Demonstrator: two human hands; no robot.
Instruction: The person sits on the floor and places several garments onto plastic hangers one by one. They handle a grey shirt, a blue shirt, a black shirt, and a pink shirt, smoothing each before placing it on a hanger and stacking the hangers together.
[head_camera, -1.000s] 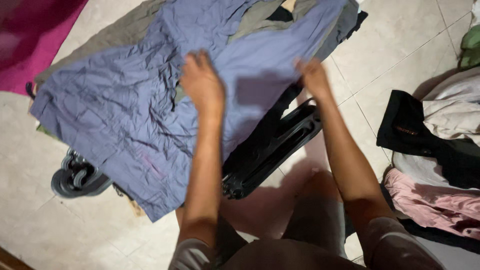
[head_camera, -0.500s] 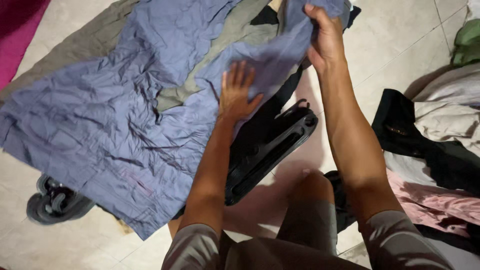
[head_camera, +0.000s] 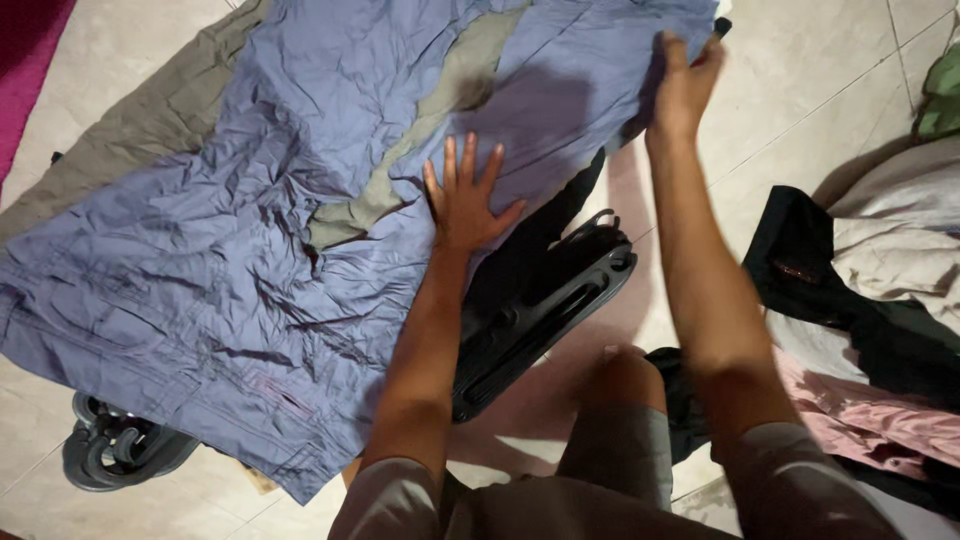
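Blue-grey wrinkled trousers (head_camera: 210, 270) lie spread flat over a low black plastic stand (head_camera: 540, 310). My left hand (head_camera: 465, 195) presses flat on the cloth near its middle, fingers spread. My right hand (head_camera: 685, 85) rests on the far right edge of one trouser leg, fingers on the cloth. An olive-grey garment (head_camera: 130, 130) lies under the trousers and shows through the gap between the legs.
A heap of clothes lies on the tiled floor at right: a black garment (head_camera: 800, 260), a pale grey one (head_camera: 900, 225), a pink one (head_camera: 880, 420), a green one (head_camera: 940, 95). A magenta cloth (head_camera: 25, 70) is at upper left. My knees are at the bottom.
My right hand has laid the lifted trouser leg down flat and moved to its right edge. My left hand has shifted slightly and flattened on the cloth.
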